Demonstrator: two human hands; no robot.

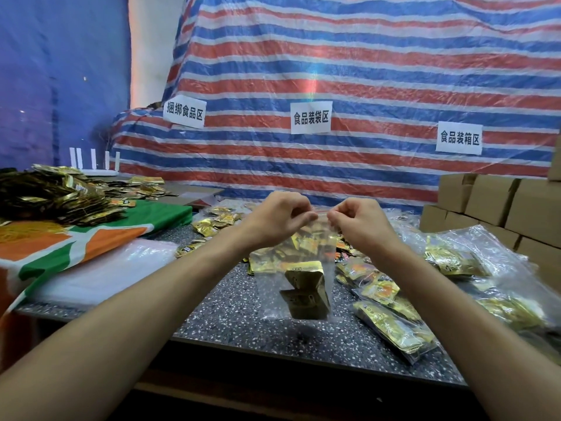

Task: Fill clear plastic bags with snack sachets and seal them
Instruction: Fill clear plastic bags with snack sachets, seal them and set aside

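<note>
Item: clear bag point(299, 268), gold sachets point(306, 294) inside, hanging above desk point(236, 305). Left hand point(276, 218) and right hand point(358, 221) pinch its top edge, apparently for sealing.

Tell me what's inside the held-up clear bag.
Gold snack sachets sit at the bottom of the clear bag, at least two. The left hand and right hand pinch and partly cover its top edge.
</note>
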